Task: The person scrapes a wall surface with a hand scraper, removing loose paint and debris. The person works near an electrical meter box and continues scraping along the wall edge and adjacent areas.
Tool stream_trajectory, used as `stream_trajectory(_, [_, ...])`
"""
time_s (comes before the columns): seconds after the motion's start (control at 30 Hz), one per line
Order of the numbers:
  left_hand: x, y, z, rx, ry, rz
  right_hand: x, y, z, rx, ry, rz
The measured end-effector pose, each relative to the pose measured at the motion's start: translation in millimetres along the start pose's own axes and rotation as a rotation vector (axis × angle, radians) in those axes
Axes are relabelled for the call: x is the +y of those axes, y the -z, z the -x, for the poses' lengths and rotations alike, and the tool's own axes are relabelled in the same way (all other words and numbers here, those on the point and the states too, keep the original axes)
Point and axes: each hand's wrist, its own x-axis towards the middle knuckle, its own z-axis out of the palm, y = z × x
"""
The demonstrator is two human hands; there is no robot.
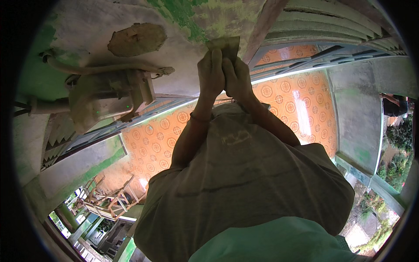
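Observation:
Both hands grip one flat, broad-edged scraper (229, 45), its wide end turned toward the wall. My left hand (210, 74) and my right hand (238, 78) are side by side, thumbs lying along the tool. The handle is hidden inside my fingers. Around the blade the wall (176, 73) is patchy grey, and flaking green paint (186, 16) remains above it. Whether the edge touches the surface cannot be made out for certain.
An electricity meter box (104, 98) juts from the wall at left, with a conduit (108, 68) above it. A bare rough patch (137, 39) marks the wall. Window louvres (320, 23) rise at right. Wooden furniture (111, 201) stands on the orange tile floor (163, 137). Another person (395, 104) is far right.

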Motion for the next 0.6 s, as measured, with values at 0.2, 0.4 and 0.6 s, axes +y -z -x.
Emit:
stream_trajectory(0.2, [3,2,-4,0.002,-0.123,-0.117,-5,-4,3,0.03,-0.083,-0.039])
stream_trajectory(0.4, [35,7,-12,-0.021,-0.056,-0.076,-23,-3,-4,0.012,-0.028,-0.059])
stream_trajectory(0.6, [28,7,-11,-0.011,-0.176,-0.147,-20,-1,-8,-0.021,0.051,-0.022])
